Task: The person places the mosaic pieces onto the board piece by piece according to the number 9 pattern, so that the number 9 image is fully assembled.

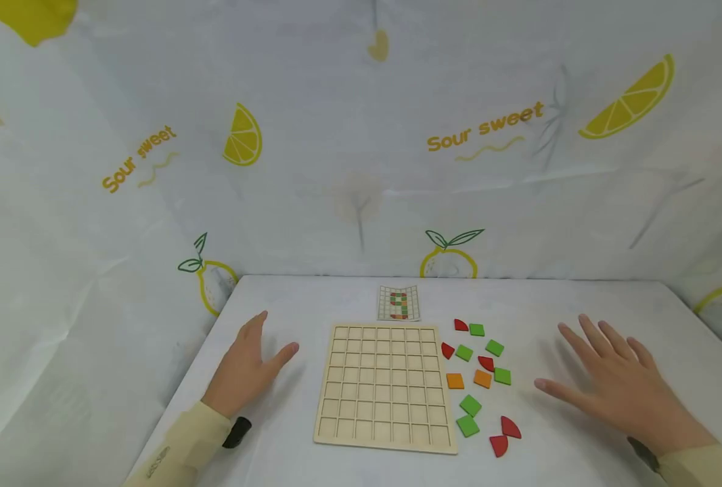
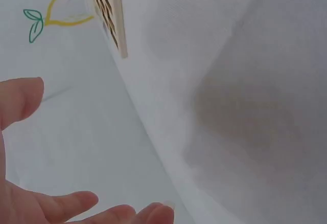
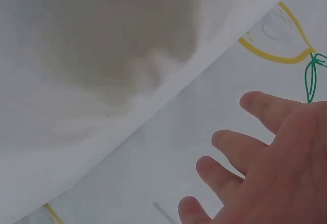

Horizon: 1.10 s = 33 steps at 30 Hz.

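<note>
A pale wooden grid board (image 1: 391, 387) lies flat in the middle of the white table. To its right are scattered flat pieces: several green squares (image 1: 467, 425), two orange squares (image 1: 482, 379) and several red quarter-circles (image 1: 499, 446). My left hand (image 1: 247, 368) hovers left of the board, thumb spread from the fingers, holding nothing. On the other side, right of the loose pieces, my right hand (image 1: 616, 385) is held over the table with its fingers spread and nothing in it. The left wrist view catches the board's edge (image 2: 121, 24) above the thumb.
Behind the board lies a small pattern card (image 1: 399, 303) with a coloured figure on a grid. A white cloth (image 1: 361, 169) printed with lemons and lettering hangs behind and beside the table (image 1: 300, 297). Dark bands (image 1: 237, 431) show at both wrists.
</note>
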### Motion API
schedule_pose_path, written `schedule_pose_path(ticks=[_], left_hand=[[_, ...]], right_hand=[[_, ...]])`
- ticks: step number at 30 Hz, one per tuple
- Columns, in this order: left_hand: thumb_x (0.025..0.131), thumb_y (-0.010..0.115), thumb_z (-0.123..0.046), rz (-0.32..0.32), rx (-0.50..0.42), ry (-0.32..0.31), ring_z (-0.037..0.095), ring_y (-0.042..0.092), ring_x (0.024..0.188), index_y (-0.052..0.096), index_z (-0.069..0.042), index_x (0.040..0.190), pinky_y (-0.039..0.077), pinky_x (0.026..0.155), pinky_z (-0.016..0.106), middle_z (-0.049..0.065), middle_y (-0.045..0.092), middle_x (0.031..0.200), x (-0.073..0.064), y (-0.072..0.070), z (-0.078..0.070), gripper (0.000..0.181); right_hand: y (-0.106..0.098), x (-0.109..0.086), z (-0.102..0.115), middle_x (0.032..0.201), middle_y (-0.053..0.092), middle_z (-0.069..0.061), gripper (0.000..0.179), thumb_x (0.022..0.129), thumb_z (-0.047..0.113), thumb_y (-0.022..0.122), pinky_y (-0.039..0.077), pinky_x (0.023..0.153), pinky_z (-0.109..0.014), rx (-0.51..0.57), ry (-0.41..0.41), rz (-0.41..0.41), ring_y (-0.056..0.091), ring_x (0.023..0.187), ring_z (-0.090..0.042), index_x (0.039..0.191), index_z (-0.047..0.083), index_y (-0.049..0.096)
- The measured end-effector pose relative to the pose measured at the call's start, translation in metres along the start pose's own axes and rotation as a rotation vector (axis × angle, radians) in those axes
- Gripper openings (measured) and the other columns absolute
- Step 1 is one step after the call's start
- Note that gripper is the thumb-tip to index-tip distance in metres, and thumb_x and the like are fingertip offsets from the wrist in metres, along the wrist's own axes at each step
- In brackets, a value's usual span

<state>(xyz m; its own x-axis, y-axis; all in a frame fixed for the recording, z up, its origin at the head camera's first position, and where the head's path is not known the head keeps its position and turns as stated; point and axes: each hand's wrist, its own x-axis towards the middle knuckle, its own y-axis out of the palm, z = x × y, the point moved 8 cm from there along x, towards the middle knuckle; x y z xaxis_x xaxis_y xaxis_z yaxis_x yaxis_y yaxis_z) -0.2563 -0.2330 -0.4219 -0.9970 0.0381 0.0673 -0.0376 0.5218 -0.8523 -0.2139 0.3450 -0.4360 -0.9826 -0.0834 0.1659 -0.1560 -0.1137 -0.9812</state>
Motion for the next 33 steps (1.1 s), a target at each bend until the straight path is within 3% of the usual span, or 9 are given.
schedule_pose_path(ticks=[3,7,11,16,23,33], left_hand=[[0.103,0.064,-0.065,-0.013,-0.023,-0.009,0.043,0.054,0.147,0.030,-0.006,0.169,0.048,0.118,0.060,0.023,0.041,0.169,0.003,0.003,-0.008,0.095],[0.102,0.072,-0.046,-0.030,-0.066,-0.019,0.033,0.072,0.121,0.048,-0.006,0.159,0.061,0.099,0.050,0.020,0.062,0.151,0.008,0.011,-0.019,0.074],[0.101,0.074,-0.039,-0.007,-0.119,-0.048,0.020,0.074,0.099,0.064,-0.008,0.145,0.062,0.085,0.041,0.011,0.075,0.124,0.014,0.023,-0.028,0.055],[0.101,0.073,-0.040,0.042,-0.160,-0.107,0.015,0.068,0.088,0.070,-0.011,0.136,0.059,0.082,0.038,0.002,0.076,0.104,0.022,0.036,-0.037,0.046],[0.101,0.072,-0.035,0.131,-0.254,-0.165,0.015,0.069,0.072,0.071,-0.007,0.132,0.055,0.073,0.032,0.003,0.074,0.092,0.028,0.050,-0.044,0.042],[0.093,0.078,-0.020,0.190,-0.394,-0.246,0.014,0.070,0.064,0.070,-0.006,0.110,0.057,0.061,0.026,0.005,0.074,0.075,0.025,0.066,-0.043,0.024]], right_hand=[[-0.002,0.010,0.011,0.172,0.025,-0.035,0.115,0.086,0.084,0.068,0.016,0.120,-0.081,0.000,-0.015,0.024,0.022,0.154,-0.060,0.164,0.005,0.039],[-0.004,0.022,0.031,0.168,0.033,-0.035,0.112,0.085,0.083,0.070,0.015,0.121,-0.081,0.008,-0.047,0.052,0.028,0.150,-0.060,0.159,0.002,0.047],[-0.005,0.034,0.056,0.165,0.040,-0.034,0.106,0.084,0.079,0.075,0.013,0.122,-0.081,0.038,-0.103,0.058,0.032,0.151,-0.057,0.156,0.004,0.053],[-0.003,0.051,0.087,0.159,0.052,-0.028,0.086,0.086,0.063,0.083,0.015,0.121,-0.080,0.081,-0.192,0.041,0.037,0.150,-0.052,0.148,0.008,0.063],[0.000,0.070,0.120,0.145,0.065,-0.019,0.060,0.087,0.043,0.088,0.018,0.119,-0.077,0.149,-0.274,0.046,0.045,0.147,-0.046,0.136,0.012,0.072],[0.013,0.089,0.152,0.135,0.072,-0.012,0.041,0.088,0.026,0.089,0.033,0.120,-0.069,0.152,-0.328,0.147,0.055,0.141,-0.043,0.126,0.015,0.078]])
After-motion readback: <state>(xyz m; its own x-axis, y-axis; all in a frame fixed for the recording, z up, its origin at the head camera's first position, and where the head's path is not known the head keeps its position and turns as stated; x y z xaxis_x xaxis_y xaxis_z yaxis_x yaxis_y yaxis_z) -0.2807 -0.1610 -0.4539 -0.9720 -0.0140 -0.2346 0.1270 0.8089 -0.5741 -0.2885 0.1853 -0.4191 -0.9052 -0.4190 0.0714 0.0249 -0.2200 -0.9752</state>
